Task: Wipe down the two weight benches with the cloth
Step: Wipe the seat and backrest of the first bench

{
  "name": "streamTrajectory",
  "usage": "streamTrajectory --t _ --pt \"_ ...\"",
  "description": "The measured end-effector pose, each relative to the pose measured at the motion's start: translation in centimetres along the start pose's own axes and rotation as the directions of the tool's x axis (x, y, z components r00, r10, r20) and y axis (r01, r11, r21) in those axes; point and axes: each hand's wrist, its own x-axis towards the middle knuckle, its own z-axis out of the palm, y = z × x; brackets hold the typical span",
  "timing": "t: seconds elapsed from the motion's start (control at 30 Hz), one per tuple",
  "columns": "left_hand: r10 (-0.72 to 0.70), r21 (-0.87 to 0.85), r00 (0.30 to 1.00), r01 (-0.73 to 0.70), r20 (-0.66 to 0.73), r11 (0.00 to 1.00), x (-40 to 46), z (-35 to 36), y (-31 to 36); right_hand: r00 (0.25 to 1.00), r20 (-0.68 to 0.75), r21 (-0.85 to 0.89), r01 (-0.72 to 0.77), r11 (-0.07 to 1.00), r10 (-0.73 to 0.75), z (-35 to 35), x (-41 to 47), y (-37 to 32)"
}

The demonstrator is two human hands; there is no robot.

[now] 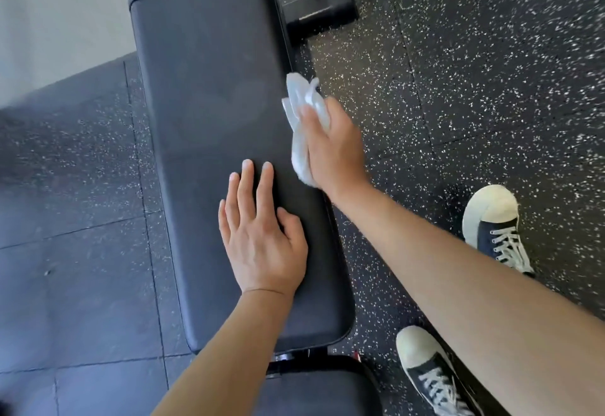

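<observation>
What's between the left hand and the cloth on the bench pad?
Only bare black bench pad separates the left hand from the cloth, seen in the head view.

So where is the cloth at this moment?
In the head view the cloth is right of centre, held in the right hand against the right edge of the black bench pad, just beyond the left hand resting flat on the pad.

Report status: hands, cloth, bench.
Left hand flat on the bench pad. Right hand grips the cloth at the pad's right edge. Nothing in the way.
</observation>
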Motion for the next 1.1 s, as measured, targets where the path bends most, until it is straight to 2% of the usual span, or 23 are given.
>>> streamTrajectory --t 0.13,0.4,0.5,0.67,0.93,1.03,1.1 --pt "-0.004 0.005 1.0 0.004 -0.004 1.0 0.0 0.0 0.1 0.999 -0.043 -0.021 0.02 1.0 -0.02 0.9 1.8 -0.5" --pt "0.002 0.008 1.0 -0.002 -0.012 1.0 0.1 0.3 -0.4 0.998 0.058 -0.018 0.006 1.0 -0.005 -4.1 -12.2 5.1" --pt "0.004 0.018 1.0 -0.003 -0.015 1.0 0.1 0.4 -0.6 0.998 0.056 -0.052 0.001 0.999 0.002 -4.8 -13.9 5.6" --pt "-0.002 0.012 1.0 0.002 -0.019 1.0 0.0 0.4 -0.6 0.993 0.078 -0.131 0.099 0.987 -0.089 -4.2 -10.7 4.2" --pt "-0.01 0.025 1.0 0.01 -0.007 1.0 0.1 0.3 -0.4 0.975 -0.039 -0.231 0.206 0.951 -0.221 2.1 4.4 -1.8" --pt "-0.012 0.025 1.0 0.012 -0.002 1.0 0.1 0.2 -0.4 0.94 -0.012 -0.359 0.313 0.879 -0.34 2.7 6.1 -2.6" --pt "-0.014 0.03 1.0 0.013 0.007 0.999 0.1 0.0 -0.4 0.882 0.063 -0.434 0.445 0.783 -0.466 2.7 5.2 -3.0"
